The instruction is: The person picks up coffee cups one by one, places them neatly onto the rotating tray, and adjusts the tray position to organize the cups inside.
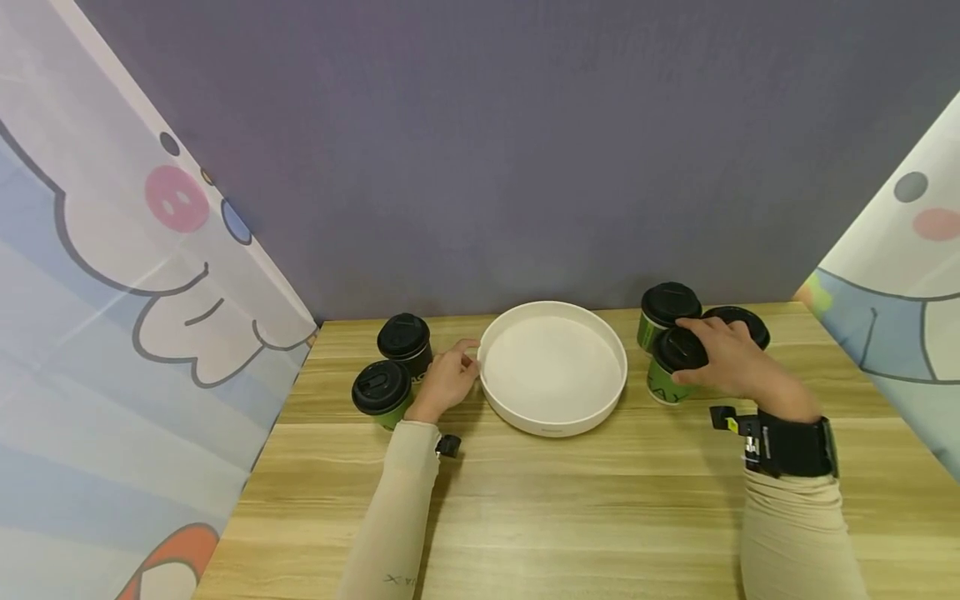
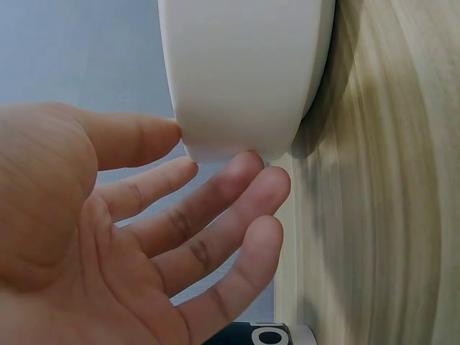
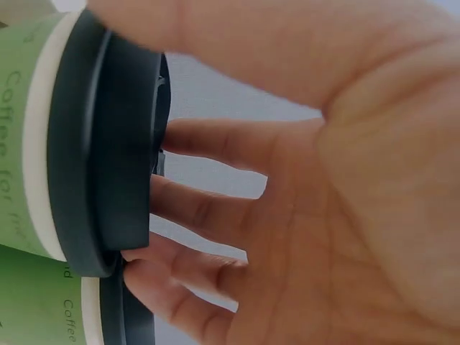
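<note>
A round white tray (image 1: pixel 551 429) lies in the middle of the table. My left hand (image 1: pixel 450 379) is at its left side, with the thumb and fingertips touching the rim; in the left wrist view the fingers are loosely bent and spread beside the wall. On the right, my right hand (image 1: pixel 723 358) holds a green paper coffee cup (image 1: pixel 663 383) by its black lid (image 3: pixel 118 144). Its thumb lies on the near side of the lid and its fingers reach over to the far side. The cup stands upright.
Close behind the held cup stands another green coffee cup (image 1: pixel 652 329). A third black lid (image 1: pixel 738 321) shows partly behind the right hand. Left of the tray are a black cup (image 1: pixel 405 342) and a green cup (image 1: pixel 382 392), both lidded. A grey panel (image 1: pixel 487 167) borders the table's back.
</note>
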`<action>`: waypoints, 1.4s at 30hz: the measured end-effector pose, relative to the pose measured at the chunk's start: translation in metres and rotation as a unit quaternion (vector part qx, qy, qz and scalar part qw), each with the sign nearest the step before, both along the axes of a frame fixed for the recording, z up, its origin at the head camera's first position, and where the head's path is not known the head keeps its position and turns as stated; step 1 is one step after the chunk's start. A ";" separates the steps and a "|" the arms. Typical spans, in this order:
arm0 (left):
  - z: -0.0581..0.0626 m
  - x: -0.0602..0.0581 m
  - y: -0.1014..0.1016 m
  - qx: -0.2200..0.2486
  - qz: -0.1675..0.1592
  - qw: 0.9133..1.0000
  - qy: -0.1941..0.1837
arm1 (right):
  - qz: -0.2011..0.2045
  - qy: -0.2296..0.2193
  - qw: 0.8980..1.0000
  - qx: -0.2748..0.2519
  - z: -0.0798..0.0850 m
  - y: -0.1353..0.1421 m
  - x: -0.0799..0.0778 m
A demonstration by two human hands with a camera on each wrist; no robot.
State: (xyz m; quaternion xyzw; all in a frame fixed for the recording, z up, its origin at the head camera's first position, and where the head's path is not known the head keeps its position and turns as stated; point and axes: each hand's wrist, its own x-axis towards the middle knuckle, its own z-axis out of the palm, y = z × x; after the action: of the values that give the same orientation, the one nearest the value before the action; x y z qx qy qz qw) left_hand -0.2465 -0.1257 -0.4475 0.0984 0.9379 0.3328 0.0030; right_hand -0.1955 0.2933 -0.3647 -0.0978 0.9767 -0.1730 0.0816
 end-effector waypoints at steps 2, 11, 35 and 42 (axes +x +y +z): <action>-0.001 0.000 -0.001 0.000 0.000 1.000 -0.002 | -0.003 0.000 1.000 0.004 0.000 -0.001 0.000; 0.001 0.002 -0.002 0.013 0.000 1.000 -0.015 | -0.005 0.002 1.000 0.014 0.000 -0.002 -0.001; 0.003 0.000 -0.001 0.009 -0.007 1.000 -0.018 | -0.011 0.072 0.996 -0.045 0.008 -0.007 0.005; -0.004 0.001 -0.001 0.005 -0.010 1.000 -0.019 | -0.024 0.107 0.991 -0.074 0.008 -0.010 0.009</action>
State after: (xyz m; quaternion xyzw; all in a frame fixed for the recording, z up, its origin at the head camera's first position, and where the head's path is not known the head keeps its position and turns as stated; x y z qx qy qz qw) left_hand -0.2452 -0.1266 -0.4511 0.1015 0.9350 0.3391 0.0238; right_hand -0.1867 0.2828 -0.3568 -0.0978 0.9663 -0.2356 -0.0350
